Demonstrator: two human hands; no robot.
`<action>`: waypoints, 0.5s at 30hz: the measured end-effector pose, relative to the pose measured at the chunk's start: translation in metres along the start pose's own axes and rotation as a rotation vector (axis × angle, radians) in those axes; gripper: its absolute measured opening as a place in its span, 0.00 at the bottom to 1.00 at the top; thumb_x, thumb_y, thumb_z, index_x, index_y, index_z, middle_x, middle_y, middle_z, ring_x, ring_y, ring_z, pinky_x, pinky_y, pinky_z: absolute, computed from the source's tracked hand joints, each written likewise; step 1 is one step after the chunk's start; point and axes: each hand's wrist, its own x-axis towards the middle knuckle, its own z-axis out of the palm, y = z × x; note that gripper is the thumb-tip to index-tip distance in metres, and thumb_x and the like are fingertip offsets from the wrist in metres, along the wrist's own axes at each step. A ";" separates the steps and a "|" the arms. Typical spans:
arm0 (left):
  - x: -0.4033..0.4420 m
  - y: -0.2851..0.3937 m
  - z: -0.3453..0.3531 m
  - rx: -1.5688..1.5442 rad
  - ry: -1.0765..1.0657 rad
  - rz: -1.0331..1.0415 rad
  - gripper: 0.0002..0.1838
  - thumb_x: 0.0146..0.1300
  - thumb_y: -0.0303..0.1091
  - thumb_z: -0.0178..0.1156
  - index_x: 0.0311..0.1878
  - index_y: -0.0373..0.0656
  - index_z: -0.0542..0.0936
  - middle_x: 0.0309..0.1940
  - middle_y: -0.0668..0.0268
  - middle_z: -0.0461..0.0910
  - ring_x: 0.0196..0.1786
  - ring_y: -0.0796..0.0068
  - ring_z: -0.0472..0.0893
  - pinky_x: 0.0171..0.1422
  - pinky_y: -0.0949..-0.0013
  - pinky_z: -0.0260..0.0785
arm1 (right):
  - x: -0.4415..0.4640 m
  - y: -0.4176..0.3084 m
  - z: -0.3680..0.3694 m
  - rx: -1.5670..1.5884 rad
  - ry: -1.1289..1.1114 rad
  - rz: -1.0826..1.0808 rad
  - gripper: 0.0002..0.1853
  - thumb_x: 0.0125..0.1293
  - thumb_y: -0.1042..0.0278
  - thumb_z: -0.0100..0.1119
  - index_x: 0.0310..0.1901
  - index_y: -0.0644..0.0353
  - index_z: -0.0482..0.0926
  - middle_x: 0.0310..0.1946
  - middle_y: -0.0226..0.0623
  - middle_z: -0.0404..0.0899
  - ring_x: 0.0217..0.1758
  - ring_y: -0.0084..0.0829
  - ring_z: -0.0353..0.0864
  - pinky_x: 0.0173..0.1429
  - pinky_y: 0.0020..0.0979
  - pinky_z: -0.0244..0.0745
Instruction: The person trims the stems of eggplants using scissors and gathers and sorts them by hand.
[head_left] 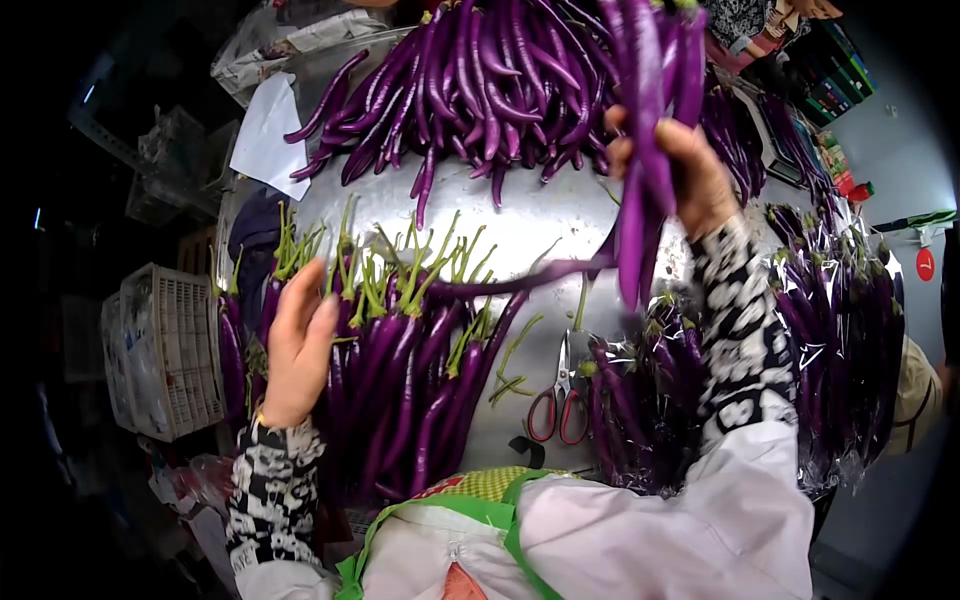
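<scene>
Our right hand (700,180) clamps purple eggplants (634,225) above the worktop (545,225). Our left hand (295,365), fingers and thumb apart, is beside green-stemmed eggplants (405,385).

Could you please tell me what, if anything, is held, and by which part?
The right grip holds eggplants around their middles; the left grip appears empty.

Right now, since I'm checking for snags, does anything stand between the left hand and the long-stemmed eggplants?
Nothing visible does. The left hand is open over the left side of the long-stemmed eggplants; whether it touches them, I cannot tell. The scissors lie past the pile's right side, out of that path.
</scene>
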 end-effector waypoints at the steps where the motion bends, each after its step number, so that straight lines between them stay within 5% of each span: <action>1: -0.011 -0.024 -0.009 0.027 0.077 -0.053 0.23 0.73 0.33 0.52 0.67 0.33 0.67 0.63 0.57 0.71 0.65 0.68 0.71 0.70 0.67 0.60 | 0.013 -0.009 -0.021 -0.117 0.095 -0.021 0.30 0.53 0.56 0.73 0.50 0.69 0.73 0.38 0.42 0.83 0.33 0.31 0.84 0.44 0.34 0.84; 5: -0.072 -0.066 -0.042 0.105 0.155 -0.330 0.20 0.72 0.31 0.53 0.64 0.34 0.69 0.60 0.58 0.74 0.64 0.68 0.72 0.69 0.66 0.62 | 0.074 -0.029 -0.117 -0.452 0.231 0.071 0.18 0.58 0.67 0.71 0.45 0.66 0.78 0.35 0.34 0.83 0.32 0.25 0.83 0.40 0.27 0.82; 9: -0.116 -0.096 -0.040 0.201 0.247 -0.438 0.20 0.71 0.30 0.54 0.64 0.35 0.70 0.60 0.58 0.73 0.62 0.67 0.73 0.68 0.65 0.63 | 0.136 -0.011 -0.204 -0.595 0.393 -0.005 0.28 0.46 0.67 0.80 0.49 0.65 0.78 0.42 0.39 0.83 0.45 0.30 0.83 0.55 0.30 0.76; 11: -0.123 -0.096 -0.033 0.189 0.257 -0.518 0.21 0.71 0.30 0.54 0.64 0.36 0.69 0.60 0.57 0.72 0.62 0.66 0.74 0.68 0.65 0.63 | 0.157 -0.003 -0.230 -0.756 0.382 -0.003 0.32 0.45 0.64 0.80 0.51 0.68 0.78 0.44 0.40 0.83 0.48 0.32 0.82 0.58 0.32 0.74; 13: -0.118 -0.081 -0.023 0.243 0.200 -0.420 0.22 0.70 0.30 0.56 0.65 0.34 0.69 0.61 0.57 0.71 0.64 0.65 0.72 0.67 0.65 0.62 | 0.178 0.017 -0.260 -1.238 0.510 -0.094 0.37 0.44 0.53 0.81 0.51 0.72 0.78 0.47 0.41 0.83 0.49 0.34 0.83 0.57 0.32 0.75; 14: -0.116 -0.083 -0.020 0.344 0.180 -0.308 0.24 0.69 0.31 0.57 0.66 0.35 0.68 0.61 0.54 0.71 0.66 0.61 0.70 0.69 0.64 0.60 | 0.183 0.020 -0.271 -1.242 0.448 0.224 0.40 0.45 0.45 0.79 0.49 0.75 0.79 0.43 0.47 0.84 0.47 0.34 0.83 0.55 0.33 0.75; 15: -0.111 -0.069 -0.018 0.510 0.125 -0.274 0.25 0.68 0.33 0.58 0.66 0.35 0.68 0.63 0.50 0.69 0.67 0.56 0.68 0.72 0.62 0.57 | 0.197 0.031 -0.306 -1.166 0.452 0.221 0.39 0.48 0.40 0.75 0.45 0.77 0.81 0.41 0.49 0.84 0.44 0.36 0.85 0.51 0.33 0.77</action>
